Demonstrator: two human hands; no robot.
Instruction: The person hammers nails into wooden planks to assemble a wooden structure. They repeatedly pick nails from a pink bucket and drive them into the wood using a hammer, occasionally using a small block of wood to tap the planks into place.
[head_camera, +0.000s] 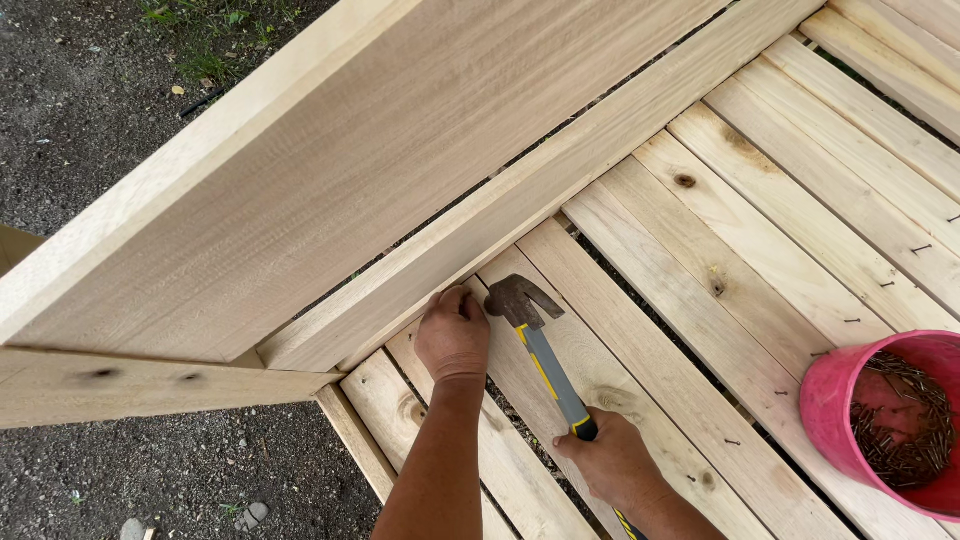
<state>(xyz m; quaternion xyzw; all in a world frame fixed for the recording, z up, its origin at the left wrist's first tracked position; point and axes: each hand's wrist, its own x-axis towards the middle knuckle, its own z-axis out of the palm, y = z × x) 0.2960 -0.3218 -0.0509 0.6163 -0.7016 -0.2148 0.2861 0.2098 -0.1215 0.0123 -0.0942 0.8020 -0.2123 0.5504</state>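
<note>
My right hand (612, 462) grips the grey and yellow handle of a claw hammer (532, 335), whose rusty head hovers just above the slats close to my left hand. My left hand (452, 335) is pinched together at the base of a wide upright board (300, 190), fingertips against a slat; whatever it holds there is too small to see. Both hands rest over pale wooden slats (720, 270) laid side by side with narrow gaps.
A pink bucket (835, 405) full of loose nails stands on the slats at the right edge. Several nails stick up from the slats near it. Gravel ground (90, 110) lies beyond the frame at left, with a horizontal plank (150, 385) below the upright board.
</note>
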